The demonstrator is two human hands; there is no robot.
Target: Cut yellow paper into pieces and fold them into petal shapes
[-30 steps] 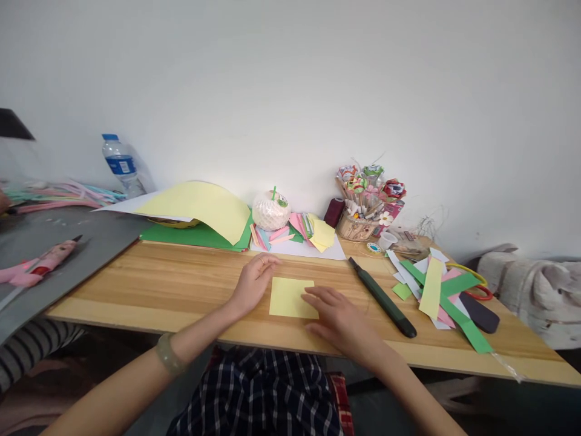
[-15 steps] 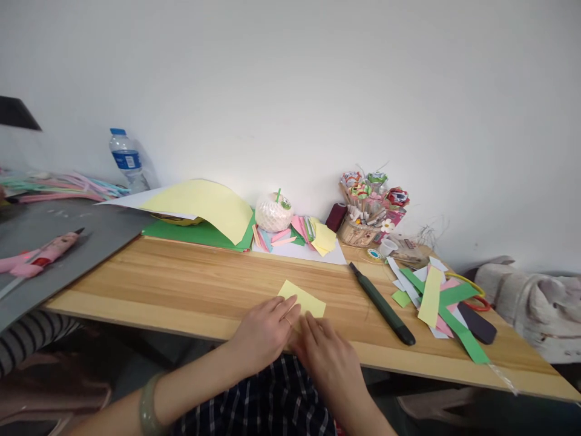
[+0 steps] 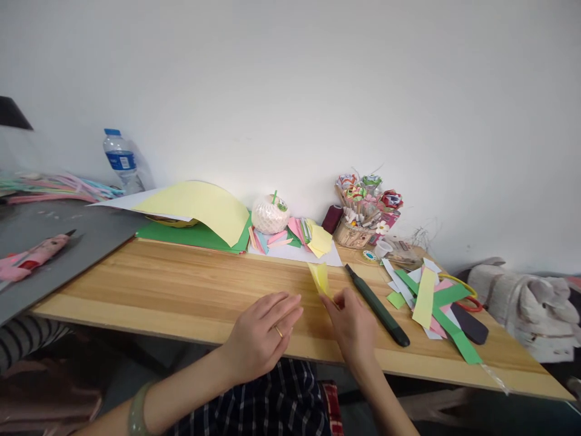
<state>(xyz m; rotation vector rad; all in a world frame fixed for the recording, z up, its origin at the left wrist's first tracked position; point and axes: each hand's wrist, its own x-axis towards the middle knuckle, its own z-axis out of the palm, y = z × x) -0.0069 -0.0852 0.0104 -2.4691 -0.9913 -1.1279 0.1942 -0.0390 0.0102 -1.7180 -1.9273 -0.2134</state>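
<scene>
A small piece of yellow paper (image 3: 320, 278) stands up off the desk, bent along its length. My right hand (image 3: 353, 326) pinches its lower end between thumb and fingers. To the left, my left hand (image 3: 267, 332) rests over the desk near its front edge, fingers stretched out and slightly curved, with a ring on one finger. Nothing shows in it. Close on the right of my right hand lies a dark green pen-shaped tool (image 3: 379, 307) with a narrow black tip.
Coloured paper strips (image 3: 436, 300) are heaped at the right. Behind are a white foam-netted ball (image 3: 269, 215), small folded papers (image 3: 319, 240), a basket of paper flowers (image 3: 354, 233) and large paper sheets (image 3: 200, 206). A pink glue gun (image 3: 40, 254) lies on a grey surface at left.
My right hand has lifted the yellow paper off the desk and moved right with it. My left hand has come away from the paper, a little to the left.
</scene>
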